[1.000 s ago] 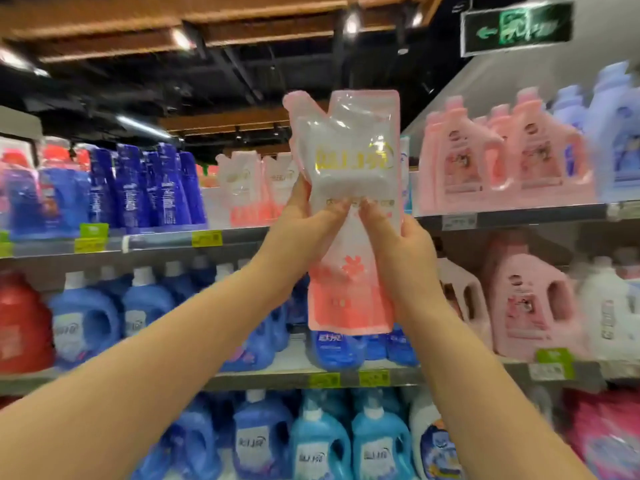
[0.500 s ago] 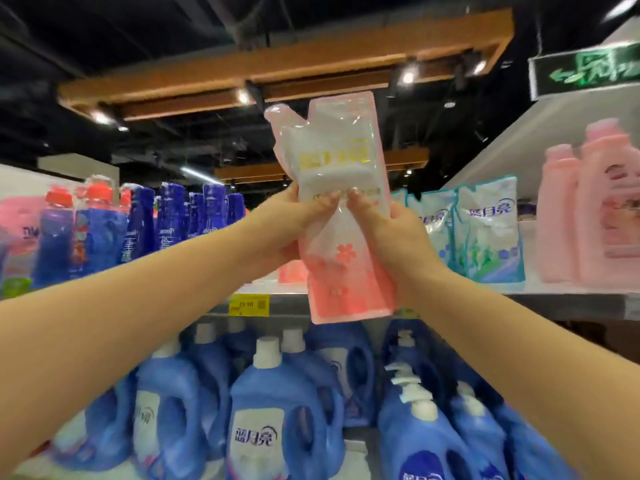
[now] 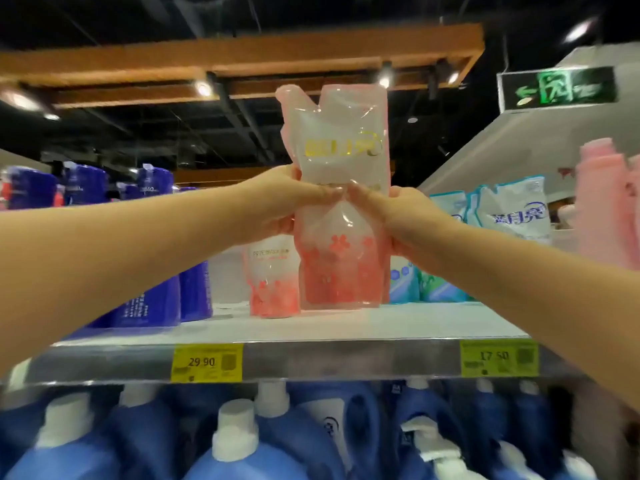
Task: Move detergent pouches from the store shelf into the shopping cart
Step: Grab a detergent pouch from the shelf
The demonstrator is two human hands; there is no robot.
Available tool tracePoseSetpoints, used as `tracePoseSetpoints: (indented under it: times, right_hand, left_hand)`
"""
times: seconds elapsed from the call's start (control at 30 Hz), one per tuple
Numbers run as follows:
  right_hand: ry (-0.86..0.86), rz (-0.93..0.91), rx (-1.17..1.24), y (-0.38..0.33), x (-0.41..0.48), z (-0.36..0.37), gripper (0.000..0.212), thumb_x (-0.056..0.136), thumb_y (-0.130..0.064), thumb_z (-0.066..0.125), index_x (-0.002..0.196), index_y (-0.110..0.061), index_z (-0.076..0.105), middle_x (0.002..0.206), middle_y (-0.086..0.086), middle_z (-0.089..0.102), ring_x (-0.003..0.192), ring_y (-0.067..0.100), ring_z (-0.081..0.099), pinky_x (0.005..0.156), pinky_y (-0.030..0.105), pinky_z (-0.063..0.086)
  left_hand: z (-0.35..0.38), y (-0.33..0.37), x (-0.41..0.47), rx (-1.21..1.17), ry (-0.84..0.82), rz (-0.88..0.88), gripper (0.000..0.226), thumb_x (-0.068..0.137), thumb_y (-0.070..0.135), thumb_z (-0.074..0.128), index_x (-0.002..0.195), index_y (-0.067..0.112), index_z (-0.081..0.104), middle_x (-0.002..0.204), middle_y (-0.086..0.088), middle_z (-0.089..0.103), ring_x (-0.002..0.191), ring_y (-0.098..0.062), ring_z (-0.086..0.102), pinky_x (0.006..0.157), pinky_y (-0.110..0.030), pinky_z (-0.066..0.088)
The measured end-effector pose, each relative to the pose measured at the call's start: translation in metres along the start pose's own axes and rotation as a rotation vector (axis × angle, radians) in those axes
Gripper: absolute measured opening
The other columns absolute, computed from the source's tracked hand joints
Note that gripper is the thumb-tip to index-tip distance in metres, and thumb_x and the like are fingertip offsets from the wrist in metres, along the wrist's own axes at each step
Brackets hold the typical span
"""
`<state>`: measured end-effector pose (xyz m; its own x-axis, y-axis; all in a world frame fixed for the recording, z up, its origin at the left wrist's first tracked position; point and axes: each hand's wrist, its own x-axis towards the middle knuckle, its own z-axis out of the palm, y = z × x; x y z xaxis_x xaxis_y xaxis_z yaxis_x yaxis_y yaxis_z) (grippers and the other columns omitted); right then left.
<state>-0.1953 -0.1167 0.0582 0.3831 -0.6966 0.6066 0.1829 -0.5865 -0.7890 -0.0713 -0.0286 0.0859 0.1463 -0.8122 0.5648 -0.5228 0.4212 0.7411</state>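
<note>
The left hand [image 3: 277, 206] and right hand [image 3: 401, 220] both pinch the pink pouch [image 3: 341, 147] at its waist, centre of the frame, its base at or just above the shelf [image 3: 415, 323]. The soft, liquid-filled bag could fold and slip from so narrow a hold. Its base could also topple the second pouch [image 3: 273, 285] just behind it, left of centre; the cart is out of view.

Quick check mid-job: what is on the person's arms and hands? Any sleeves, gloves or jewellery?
The left forearm and right forearm are bare to the frame edge, with no sleeves in view. The left hand and right hand wear no gloves. No watch, bracelet or ring shows.
</note>
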Motion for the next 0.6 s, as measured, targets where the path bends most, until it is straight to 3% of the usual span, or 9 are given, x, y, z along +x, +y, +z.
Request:
tracePoseSetpoints:
  times: [0.07, 0.13, 0.2, 0.4, 0.47, 0.6]
  right_hand:
    - [-0.005, 0.022, -0.020, 0.009, 0.010, 0.002, 0.076, 0.062, -0.055, 0.074, 0.118, -0.006, 0.059, 0.108, 0.015, 0.068, 0.097, 0.032, 0.067, 0.089, 0.048, 0.053]
    - [-0.028, 0.057, -0.001, 0.019, 0.019, 0.002, 0.056, 0.079, -0.036, 0.073, 0.121, -0.002, 0.057, 0.111, 0.017, 0.067, 0.099, 0.031, 0.066, 0.088, 0.045, 0.054]
    - [-0.041, 0.102, 0.043, 0.030, 0.026, 0.001, 0.044, 0.083, -0.023, 0.070, 0.119, 0.000, 0.058, 0.110, 0.017, 0.068, 0.100, 0.029, 0.066, 0.086, 0.042, 0.055]
    - [-0.063, 0.155, -0.005, 0.051, 0.050, -0.009, 0.028, 0.082, -0.018, 0.069, 0.106, -0.005, 0.062, 0.100, 0.012, 0.070, 0.085, 0.022, 0.069, 0.075, 0.031, 0.058]
    - [-0.080, 0.166, -0.016, 0.058, 0.058, -0.012, 0.032, 0.082, -0.015, 0.069, 0.111, -0.005, 0.061, 0.105, 0.013, 0.070, 0.092, 0.024, 0.068, 0.079, 0.032, 0.057]
    - [-0.157, 0.219, -0.023, 0.067, 0.069, -0.019, 0.035, 0.083, -0.018, 0.068, 0.116, -0.008, 0.060, 0.107, 0.009, 0.070, 0.094, 0.021, 0.067, 0.078, 0.030, 0.056]
  left_hand:
    - [-0.005, -0.016, 0.015, -0.049, -0.045, -0.026, 0.035, 0.082, 0.015, 0.065, 0.116, 0.020, 0.058, 0.105, -0.003, 0.070, 0.096, -0.021, 0.068, 0.080, -0.039, 0.057]
    - [-0.006, -0.034, 0.028, -0.116, -0.065, -0.074, 0.037, 0.081, 0.010, 0.066, 0.117, 0.017, 0.058, 0.105, -0.005, 0.070, 0.095, -0.022, 0.068, 0.079, -0.038, 0.057]
    - [-0.002, -0.050, 0.041, -0.165, -0.076, -0.109, 0.043, 0.081, 0.004, 0.065, 0.122, 0.013, 0.056, 0.107, -0.008, 0.068, 0.097, -0.024, 0.066, 0.079, -0.038, 0.056]
    - [0.009, -0.085, 0.065, -0.280, -0.109, -0.105, 0.039, 0.079, 0.000, 0.065, 0.112, 0.020, 0.060, 0.105, -0.007, 0.070, 0.097, -0.024, 0.067, 0.082, -0.040, 0.055]
    - [0.012, -0.091, 0.070, -0.252, -0.083, -0.096, 0.035, 0.079, -0.002, 0.065, 0.104, 0.021, 0.061, 0.101, -0.004, 0.070, 0.093, -0.021, 0.067, 0.079, -0.038, 0.056]
    - [0.017, -0.099, 0.078, -0.123, -0.075, -0.192, 0.040, 0.076, 0.011, 0.070, 0.113, 0.020, 0.059, 0.103, -0.004, 0.070, 0.097, -0.024, 0.066, 0.084, -0.044, 0.055]
